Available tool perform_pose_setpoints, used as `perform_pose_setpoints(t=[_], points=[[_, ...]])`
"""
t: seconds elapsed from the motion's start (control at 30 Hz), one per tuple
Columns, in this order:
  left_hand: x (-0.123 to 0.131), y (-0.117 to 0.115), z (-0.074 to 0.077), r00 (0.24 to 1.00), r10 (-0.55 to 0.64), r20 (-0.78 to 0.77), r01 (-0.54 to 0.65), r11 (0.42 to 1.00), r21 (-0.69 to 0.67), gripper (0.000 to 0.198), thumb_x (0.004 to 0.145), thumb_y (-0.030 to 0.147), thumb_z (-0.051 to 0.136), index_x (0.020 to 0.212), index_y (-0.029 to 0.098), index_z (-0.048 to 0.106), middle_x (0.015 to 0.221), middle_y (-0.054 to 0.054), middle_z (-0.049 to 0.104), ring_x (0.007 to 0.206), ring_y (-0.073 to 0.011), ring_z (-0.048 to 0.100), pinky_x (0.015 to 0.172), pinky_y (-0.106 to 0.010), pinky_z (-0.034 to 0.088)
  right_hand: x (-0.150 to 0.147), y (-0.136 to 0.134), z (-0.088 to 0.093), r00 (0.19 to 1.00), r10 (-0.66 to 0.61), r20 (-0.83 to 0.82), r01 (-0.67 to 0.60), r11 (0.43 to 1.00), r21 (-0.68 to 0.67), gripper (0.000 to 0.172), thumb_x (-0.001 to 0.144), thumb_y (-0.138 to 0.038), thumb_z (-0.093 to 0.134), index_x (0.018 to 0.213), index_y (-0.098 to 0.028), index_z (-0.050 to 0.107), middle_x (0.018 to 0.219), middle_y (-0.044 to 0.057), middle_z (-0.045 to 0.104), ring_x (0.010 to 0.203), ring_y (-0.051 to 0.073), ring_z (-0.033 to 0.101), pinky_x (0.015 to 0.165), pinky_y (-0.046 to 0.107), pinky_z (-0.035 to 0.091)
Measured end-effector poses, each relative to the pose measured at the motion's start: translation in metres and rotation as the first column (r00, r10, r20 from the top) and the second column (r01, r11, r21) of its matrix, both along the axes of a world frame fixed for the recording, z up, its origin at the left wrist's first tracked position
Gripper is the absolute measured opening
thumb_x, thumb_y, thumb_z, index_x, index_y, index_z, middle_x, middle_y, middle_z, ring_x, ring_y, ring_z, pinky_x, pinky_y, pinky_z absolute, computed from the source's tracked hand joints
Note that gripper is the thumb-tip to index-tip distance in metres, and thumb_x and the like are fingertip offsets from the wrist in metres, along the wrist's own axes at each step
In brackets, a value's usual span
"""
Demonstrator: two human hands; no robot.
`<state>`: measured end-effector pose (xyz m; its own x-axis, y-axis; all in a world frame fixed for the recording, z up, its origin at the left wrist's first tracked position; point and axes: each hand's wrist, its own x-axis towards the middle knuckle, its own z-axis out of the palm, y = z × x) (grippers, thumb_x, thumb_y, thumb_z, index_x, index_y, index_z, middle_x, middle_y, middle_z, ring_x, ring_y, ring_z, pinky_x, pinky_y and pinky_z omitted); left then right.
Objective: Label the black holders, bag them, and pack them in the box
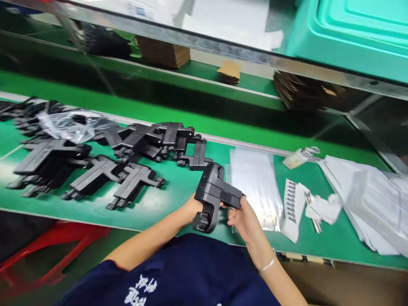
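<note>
A black T-shaped plastic bracket (219,189) is held up over the front of the green bench, near my body. My left hand (193,207) grips it from behind at the wide ribbed end, its fingers mostly hidden by the part. At the end of the stem, my right hand (241,219) pinches the bracket between thumb and fingers. Similar black brackets (134,187) lie on the bench to the left, several of them piled up. Just right of the held bracket is a stack of clear plastic bags (255,182).
A strip of small labels (290,199), a crumpled white tissue (325,210), a small bottle (299,158) and white sheets (360,204) sit on the right. A metal-edged shelf (223,42) with a teal bin (357,34) hangs overhead. A red stool (63,240) stands lower left.
</note>
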<state>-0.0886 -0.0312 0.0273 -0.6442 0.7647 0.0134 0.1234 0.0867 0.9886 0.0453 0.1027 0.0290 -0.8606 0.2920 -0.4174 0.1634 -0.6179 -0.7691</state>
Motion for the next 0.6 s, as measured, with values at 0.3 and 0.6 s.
perform_pose_setpoints(t=[0.3,0.6], points=[[-0.008,0.005,0.013,0.864,-0.113,0.492,0.082,0.993,0.084,0.058,0.08,0.058,0.063,0.122,0.019,0.06,0.107,-0.011,0.069,0.098,-0.0253,0.064,0.082,-0.034,0.051,0.026,0.031,0.001,0.952,-0.305,-0.032,0.282,0.828,0.485,0.047,0.072,-0.055,0.074,0.102,-0.025,0.054,0.078,-0.002,0.063,0.055,0.012,0.06,0.045,0.023,0.052],[0.003,0.004,0.004,0.995,0.086,-0.045,-0.089,0.993,-0.075,0.075,0.06,0.072,0.072,0.112,0.02,0.058,0.101,-0.005,0.066,0.091,-0.0256,0.061,0.082,-0.034,0.047,0.025,0.052,0.002,0.993,-0.094,0.073,0.052,0.893,0.447,0.044,0.084,-0.065,0.054,0.082,-0.021,0.055,0.046,-0.008,0.044,0.037,0.006,0.026,0.037,0.019,0.02]])
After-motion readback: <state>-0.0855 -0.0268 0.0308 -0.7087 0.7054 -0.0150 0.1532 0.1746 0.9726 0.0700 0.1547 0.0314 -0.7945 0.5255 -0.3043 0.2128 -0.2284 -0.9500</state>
